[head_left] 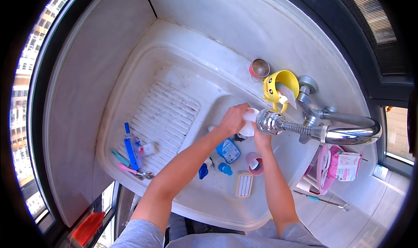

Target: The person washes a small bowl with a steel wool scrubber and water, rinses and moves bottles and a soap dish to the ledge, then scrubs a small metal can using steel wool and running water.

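Both my hands are over the basin of a white laundry sink [209, 189], close under the chrome faucet head [270, 121]. My left hand [235, 118] is closed on a white, rounded, cup-like piece [247, 129]; its exact kind does not show. From the other side my right hand [262, 139] grips the same piece, its fingers partly hidden by the faucet head. Below them in the basin lie a blue bottle [229, 150], a blue cap [225, 168], a pink cup [254, 163] and a soap dish [244, 185].
On the back ledge stand a yellow cartoon mug [281, 89] and a small red-and-metal cup [260, 68]. A blue plastic tool [132, 153] and a pink-handled spoon [135, 171] lie by the ribbed washboard [163, 113]. A pink basket [323, 178] sits right.
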Demonstrator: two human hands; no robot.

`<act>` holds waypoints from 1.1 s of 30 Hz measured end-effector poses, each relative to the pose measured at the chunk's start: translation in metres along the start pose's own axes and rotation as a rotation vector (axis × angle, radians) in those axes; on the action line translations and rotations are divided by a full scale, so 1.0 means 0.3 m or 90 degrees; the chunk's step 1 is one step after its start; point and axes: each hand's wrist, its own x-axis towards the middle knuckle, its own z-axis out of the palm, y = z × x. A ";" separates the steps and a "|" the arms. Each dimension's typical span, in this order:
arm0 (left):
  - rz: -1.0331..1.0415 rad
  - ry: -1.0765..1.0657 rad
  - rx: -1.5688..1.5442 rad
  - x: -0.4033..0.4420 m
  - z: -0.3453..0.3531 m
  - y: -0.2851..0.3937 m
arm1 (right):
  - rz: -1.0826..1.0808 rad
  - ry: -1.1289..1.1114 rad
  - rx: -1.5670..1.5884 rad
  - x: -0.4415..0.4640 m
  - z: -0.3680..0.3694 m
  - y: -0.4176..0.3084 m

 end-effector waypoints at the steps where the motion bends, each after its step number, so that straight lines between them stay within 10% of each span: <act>1: -0.002 0.036 -0.028 -0.001 0.003 0.003 | -0.002 0.001 0.001 0.004 0.003 0.007; 11: -0.275 -0.042 0.089 -0.006 -0.055 0.033 | -0.126 0.120 -0.060 0.040 0.085 0.108; 13: -0.325 0.037 -0.361 -0.050 -0.007 -0.014 | -0.103 0.106 -0.007 0.037 0.094 0.048; 15: -0.382 0.002 -0.426 -0.083 -0.048 -0.015 | 0.056 0.091 0.181 0.022 0.115 -0.085; 19: -0.515 0.082 -0.486 -0.117 -0.094 -0.008 | -0.135 0.132 0.137 -0.003 0.169 -0.186; 27: -0.416 0.037 -0.341 -0.140 -0.047 -0.062 | -0.085 0.010 0.403 -0.195 0.073 -0.344; 33: -0.361 0.111 -0.184 -0.194 -0.202 -0.040 | -0.518 0.128 0.171 -0.290 0.005 -0.601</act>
